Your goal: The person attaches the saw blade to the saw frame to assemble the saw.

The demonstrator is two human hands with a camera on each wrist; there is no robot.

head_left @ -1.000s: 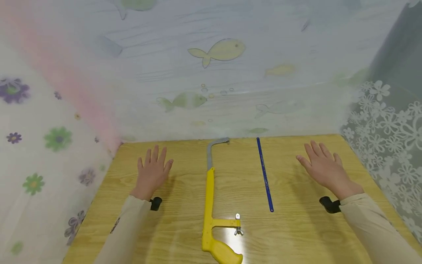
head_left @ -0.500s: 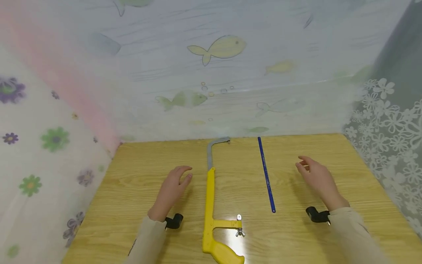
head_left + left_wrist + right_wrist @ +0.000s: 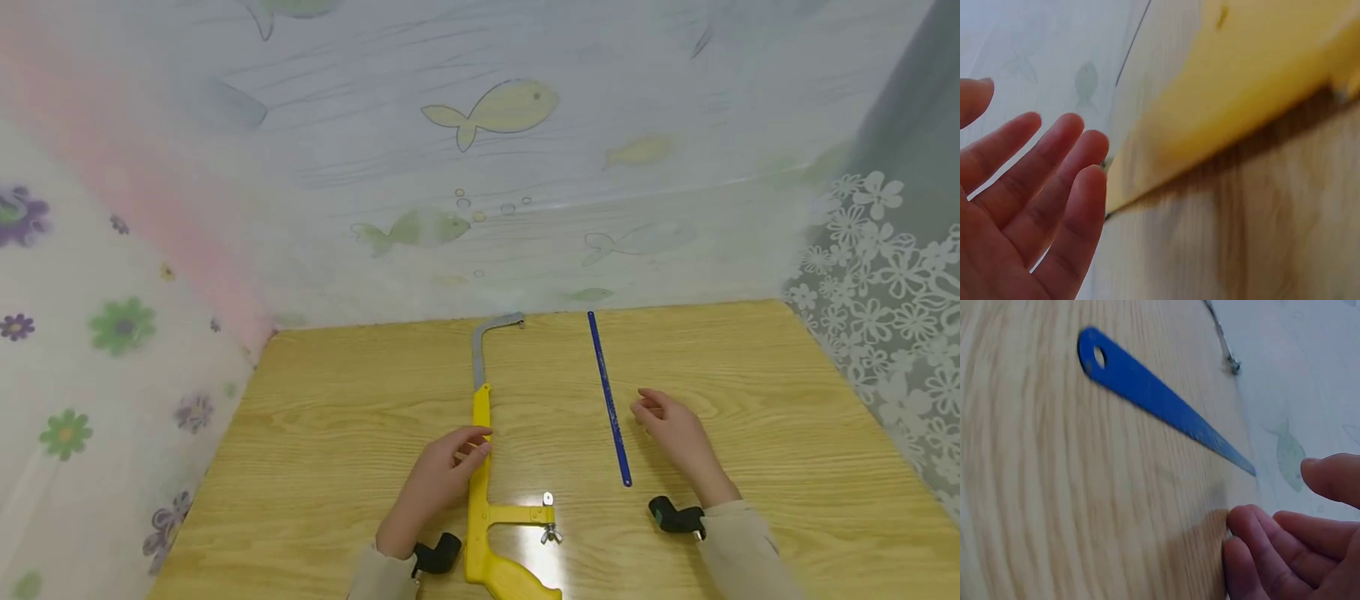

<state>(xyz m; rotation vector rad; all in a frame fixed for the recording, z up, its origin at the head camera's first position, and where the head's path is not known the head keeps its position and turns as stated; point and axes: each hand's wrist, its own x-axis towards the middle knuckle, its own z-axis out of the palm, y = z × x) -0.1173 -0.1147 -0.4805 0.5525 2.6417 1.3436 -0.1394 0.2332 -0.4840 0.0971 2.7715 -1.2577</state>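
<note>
yellow hacksaw [image 3: 478,517], separate blue blade [image 3: 610,400]

wood-grain table [image 3: 337,375] | fish-print backdrop [image 3: 525,175] behind | flower-print sheet [image 3: 97,392] at left | white-flowered panel [image 3: 885,308] at right

Beige sleeves [image 3: 742,546], black wrist cameras [image 3: 675,517]

left hand [image 3: 441,472] nearer saw [image 3: 477,521], right [image 3: 677,431] nearer blade [image 3: 609,398]
</note>
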